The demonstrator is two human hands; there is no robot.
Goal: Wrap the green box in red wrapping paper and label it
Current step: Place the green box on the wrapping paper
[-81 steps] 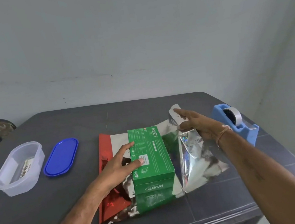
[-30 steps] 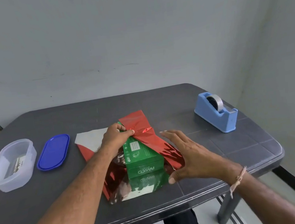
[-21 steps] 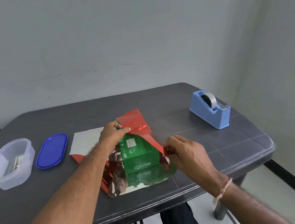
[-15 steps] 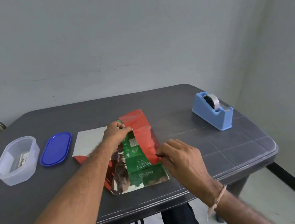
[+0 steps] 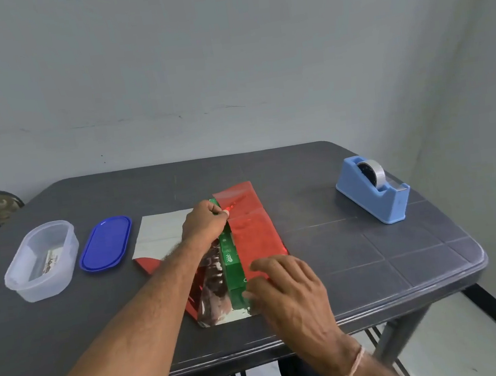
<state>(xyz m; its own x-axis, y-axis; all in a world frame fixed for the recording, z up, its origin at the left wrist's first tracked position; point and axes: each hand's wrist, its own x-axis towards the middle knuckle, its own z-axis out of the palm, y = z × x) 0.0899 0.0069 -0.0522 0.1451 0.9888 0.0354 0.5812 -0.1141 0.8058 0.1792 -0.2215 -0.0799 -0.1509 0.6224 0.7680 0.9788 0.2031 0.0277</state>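
One green box (image 5: 230, 260) near table's (image 5: 390, 267) front edge, red wrapping paper (image 5: 254, 234) folded over; left hand (image 5: 204, 226) pinches paper, right hand (image 5: 287, 286) presses it, uncurled.

Soft even daylight, faint shadows, slight wide-angle bending, mild blur

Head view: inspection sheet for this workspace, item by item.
Surface: dark grey table.
Job's things: green box partly under red wrapping paper folded over from the right, silver underside showing on the left; tape dispenser right rear.
Clutter: clear container with a printed slip inside; blue lid beside it.
Hands: left hand pinches the paper at the box's far end; right hand presses it at the near end.
Cables: nothing seen.
Surroundings: plain wall; round framed object far left.
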